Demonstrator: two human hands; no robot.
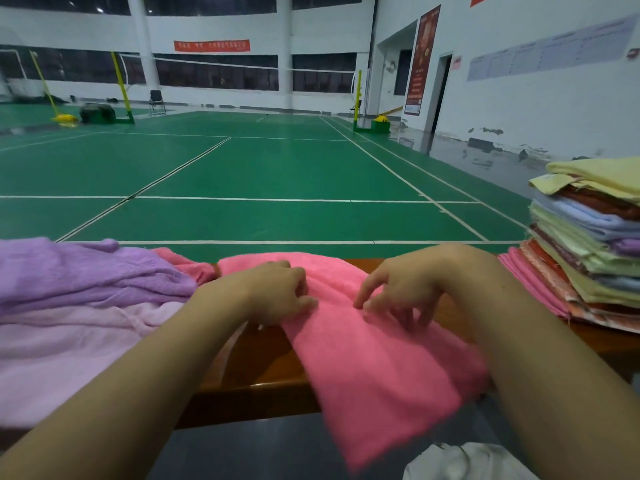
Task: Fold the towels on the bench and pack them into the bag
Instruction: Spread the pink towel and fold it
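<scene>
Pink towel [374, 358] drapes a wooden bench [263, 375] courtside, left fingers [304, 303] pinching, right fingers [367, 303] spread.

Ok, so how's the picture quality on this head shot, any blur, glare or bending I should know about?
Head view: wide-angle bending curves the court lines and wall; the near end of the pink towel is smeared by blur; the right hand has slightly soft fingers, the left hand is sharper; ceiling light glares off the wet-looking floor by the doorway; lighting is dim and even.

Both hands [277, 292] [401, 289] on pink towel [374, 368], bench [263, 368].
</scene>
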